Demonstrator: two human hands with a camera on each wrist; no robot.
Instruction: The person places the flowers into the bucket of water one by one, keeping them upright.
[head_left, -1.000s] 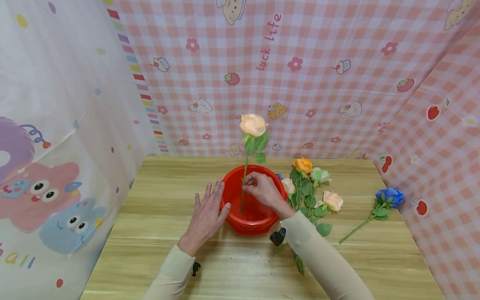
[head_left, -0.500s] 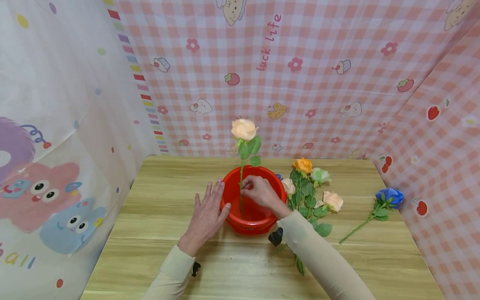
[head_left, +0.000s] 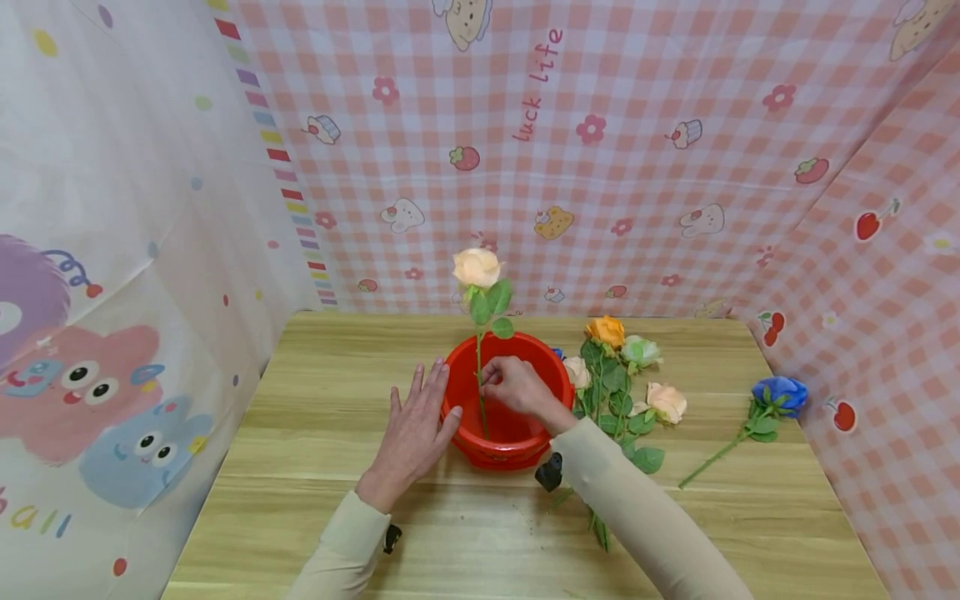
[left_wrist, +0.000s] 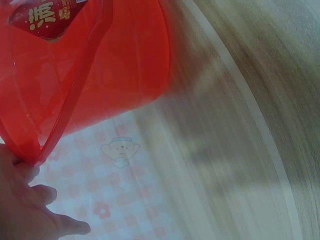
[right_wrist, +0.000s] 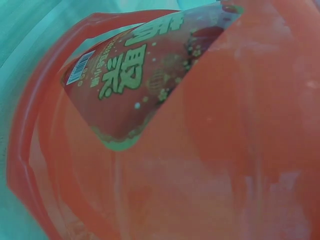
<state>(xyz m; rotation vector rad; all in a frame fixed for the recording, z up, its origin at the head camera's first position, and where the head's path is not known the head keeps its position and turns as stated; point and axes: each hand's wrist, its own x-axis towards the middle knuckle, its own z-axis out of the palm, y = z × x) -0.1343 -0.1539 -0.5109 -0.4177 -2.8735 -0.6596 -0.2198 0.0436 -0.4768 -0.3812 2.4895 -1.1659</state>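
Note:
A red plastic bucket (head_left: pixel 463 400) stands upright at the middle of the wooden table. My right hand (head_left: pixel 519 387) reaches over its opening and pinches the stem of a peach artificial rose (head_left: pixel 477 268). The rose is nearly upright, its bloom high above the rim and its lower stem inside the bucket. With fingers spread, my left hand (head_left: pixel 415 425) rests against the bucket's left rim. The left wrist view shows that hand (left_wrist: pixel 30 205) at the rim by the bucket's handle (left_wrist: pixel 75 95). Only the bucket's wall and its label (right_wrist: pixel 130 75) fill the right wrist view.
Right of the bucket lies a bunch of artificial roses: an orange one (head_left: pixel 606 332), a pale green one (head_left: pixel 640 352) and peach ones (head_left: pixel 664 402), stems toward the front. A blue rose (head_left: pixel 780 395) lies alone at the right edge. A checked cloth (head_left: pixel 637 167) hangs behind the table.
The peach rose has shifted left and down, its stem coming more upright in the bucket. My right hand has moved slightly left and down with it. The left hand stays in place.

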